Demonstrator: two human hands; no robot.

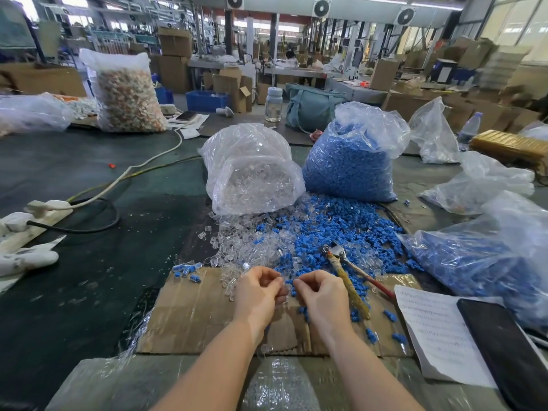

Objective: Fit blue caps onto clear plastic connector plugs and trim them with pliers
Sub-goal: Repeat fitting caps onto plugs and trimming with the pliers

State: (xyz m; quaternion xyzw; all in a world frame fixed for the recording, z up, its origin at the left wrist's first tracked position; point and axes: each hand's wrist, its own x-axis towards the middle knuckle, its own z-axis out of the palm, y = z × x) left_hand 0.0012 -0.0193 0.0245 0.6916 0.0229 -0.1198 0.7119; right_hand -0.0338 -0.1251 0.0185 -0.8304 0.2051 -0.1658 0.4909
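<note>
Both hands over the cardboard sheet (189, 315), fingers curled. Left hand (261, 290) pinches a clear plug (281, 298); right hand (321, 292) is pinched too, can't tell on what. Loose blue caps (341, 229) and clear plugs (237, 241) are piled just beyond, w/ pliers (347, 268) lying right of the hands.

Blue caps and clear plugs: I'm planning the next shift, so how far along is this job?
Early, by the look of it. Done: a small cluster of capped plugs lies on the cardboard. In hand: left hand and right hand pinch small parts together; the pliers lie unused. Left: the loose pile and two nearly full bags.
</note>
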